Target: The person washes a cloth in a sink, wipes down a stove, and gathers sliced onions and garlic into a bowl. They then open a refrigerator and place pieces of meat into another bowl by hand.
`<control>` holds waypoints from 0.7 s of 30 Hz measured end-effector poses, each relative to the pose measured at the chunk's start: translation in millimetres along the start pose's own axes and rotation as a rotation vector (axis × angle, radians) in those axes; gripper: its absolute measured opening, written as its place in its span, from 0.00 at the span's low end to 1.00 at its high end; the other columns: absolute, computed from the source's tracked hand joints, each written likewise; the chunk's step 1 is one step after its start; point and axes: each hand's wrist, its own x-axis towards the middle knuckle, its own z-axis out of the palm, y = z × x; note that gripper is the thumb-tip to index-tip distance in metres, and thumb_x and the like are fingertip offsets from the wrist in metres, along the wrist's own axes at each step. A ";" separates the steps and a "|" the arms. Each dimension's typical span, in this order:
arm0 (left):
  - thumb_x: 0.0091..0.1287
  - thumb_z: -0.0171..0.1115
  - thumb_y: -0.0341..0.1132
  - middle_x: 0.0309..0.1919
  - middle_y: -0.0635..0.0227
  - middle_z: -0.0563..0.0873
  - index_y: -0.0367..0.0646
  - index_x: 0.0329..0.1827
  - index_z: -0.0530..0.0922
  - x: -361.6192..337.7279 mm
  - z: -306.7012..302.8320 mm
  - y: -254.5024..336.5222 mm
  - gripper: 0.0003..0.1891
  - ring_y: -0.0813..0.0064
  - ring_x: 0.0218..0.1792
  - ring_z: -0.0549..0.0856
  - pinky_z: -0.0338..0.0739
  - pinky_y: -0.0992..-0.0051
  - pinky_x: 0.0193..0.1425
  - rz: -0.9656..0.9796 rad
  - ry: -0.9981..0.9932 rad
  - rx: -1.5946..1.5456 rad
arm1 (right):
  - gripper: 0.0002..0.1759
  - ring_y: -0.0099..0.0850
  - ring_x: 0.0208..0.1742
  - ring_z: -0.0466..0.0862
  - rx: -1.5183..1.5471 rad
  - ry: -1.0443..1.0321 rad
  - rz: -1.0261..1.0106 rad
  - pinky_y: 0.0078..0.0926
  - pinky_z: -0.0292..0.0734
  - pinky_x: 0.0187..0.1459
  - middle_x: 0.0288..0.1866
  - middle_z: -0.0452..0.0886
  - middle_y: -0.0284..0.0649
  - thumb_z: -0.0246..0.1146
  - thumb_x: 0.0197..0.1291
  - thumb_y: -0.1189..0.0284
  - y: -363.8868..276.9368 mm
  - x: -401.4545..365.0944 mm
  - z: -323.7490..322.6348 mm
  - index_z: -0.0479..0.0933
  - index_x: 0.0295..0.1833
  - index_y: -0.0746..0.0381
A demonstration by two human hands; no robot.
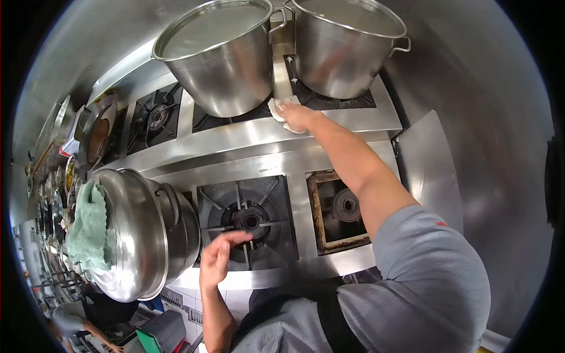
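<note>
Grey sleeve [432, 250] is closest, and the right hand [299, 119] holds a white cloth [275, 110] on the shiny metal ledge [226, 132], near two big pots [226, 79] [344, 59]. The left hand [216, 259] is half open with nothing in it, by a burner [251, 220]. A green towel [88, 229] lies on a round lid [134, 229]

Two pots [226, 79] side by side on rear burners, lidded pot [138, 235] left of front burner [250, 221], cloth [90, 226] on its lid.

clear: above front burner [251, 222] | blocked left: lidded pot [138, 235] | blocked rear: stockpots [226, 76]
</note>
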 end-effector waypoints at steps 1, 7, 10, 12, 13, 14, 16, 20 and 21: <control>0.79 0.44 0.48 0.51 0.54 0.85 0.30 0.57 0.77 8.1 -0.7 -1.2 0.26 0.66 0.56 0.82 0.72 0.68 0.65 0.011 0.010 -0.015 | 0.35 0.44 0.79 0.57 0.000 0.000 0.001 0.37 0.54 0.77 0.78 0.55 0.53 0.57 0.65 0.70 -2.8 -6.3 5.5 0.55 0.76 0.65; 0.77 0.47 0.54 0.52 0.55 0.85 0.32 0.59 0.76 83.3 2.3 -17.2 0.29 0.64 0.57 0.83 0.73 0.68 0.66 0.012 0.138 -0.035 | 0.32 0.46 0.75 0.64 0.104 0.153 -0.200 0.39 0.58 0.75 0.73 0.65 0.55 0.62 0.63 0.68 -11.3 -51.7 39.6 0.64 0.72 0.64; 0.78 0.45 0.52 0.56 0.54 0.82 0.34 0.63 0.74 137.5 8.1 -45.8 0.28 0.66 0.58 0.81 0.73 0.69 0.65 -0.037 0.240 -0.109 | 0.25 0.41 0.62 0.78 0.783 0.065 -0.112 0.38 0.72 0.64 0.62 0.77 0.52 0.60 0.66 0.68 -21.1 -90.3 28.7 0.71 0.67 0.64; 0.77 0.43 0.57 0.61 0.53 0.78 0.37 0.67 0.70 171.0 22.8 -55.6 0.32 0.65 0.62 0.77 0.72 0.66 0.66 -0.138 0.261 -0.244 | 0.23 0.40 0.58 0.82 1.279 0.039 -0.066 0.38 0.77 0.59 0.60 0.80 0.50 0.59 0.68 0.69 -22.1 -100.7 39.3 0.72 0.66 0.64; 0.76 0.41 0.60 0.64 0.53 0.76 0.39 0.70 0.68 179.9 35.6 -54.9 0.34 0.64 0.64 0.75 0.71 0.63 0.66 -0.212 0.245 -0.359 | 0.23 0.38 0.57 0.82 1.681 -0.013 -0.090 0.39 0.78 0.57 0.59 0.80 0.49 0.57 0.69 0.66 -26.4 -108.4 50.2 0.73 0.65 0.63; 0.76 0.41 0.60 0.64 0.53 0.76 0.39 0.70 0.68 188.2 46.2 -52.8 0.34 0.64 0.64 0.75 0.71 0.63 0.66 -0.217 0.239 -0.360 | 0.23 0.37 0.56 0.82 2.076 -0.058 -0.113 0.40 0.80 0.55 0.57 0.81 0.47 0.56 0.70 0.62 -26.8 -115.9 57.6 0.74 0.65 0.62; 0.71 0.38 0.69 0.70 0.53 0.69 0.38 0.73 0.63 195.9 74.4 -42.9 0.43 0.57 0.71 0.68 0.61 0.53 0.74 -0.230 -0.196 -1.083 | 0.26 0.34 0.55 0.82 2.321 0.035 -0.228 0.42 0.80 0.52 0.55 0.82 0.44 0.53 0.71 0.54 -32.3 -126.0 63.7 0.75 0.62 0.62; 0.70 0.35 0.70 0.71 0.56 0.68 0.38 0.77 0.56 204.8 118.8 -21.4 0.45 0.56 0.71 0.67 0.57 0.56 0.76 -0.226 -0.069 -1.082 | 0.28 0.36 0.54 0.82 2.068 0.393 0.268 0.33 0.78 0.51 0.56 0.81 0.47 0.55 0.69 0.52 -43.4 -134.8 53.0 0.76 0.59 0.66; 0.70 0.35 0.70 0.71 0.56 0.68 0.38 0.77 0.56 211.1 124.7 -28.6 0.45 0.56 0.71 0.67 0.57 0.56 0.76 -0.232 -0.072 -1.081 | 0.28 0.36 0.54 0.82 2.071 0.397 0.273 0.33 0.78 0.51 0.56 0.81 0.47 0.55 0.69 0.52 -47.1 -128.8 52.7 0.76 0.59 0.66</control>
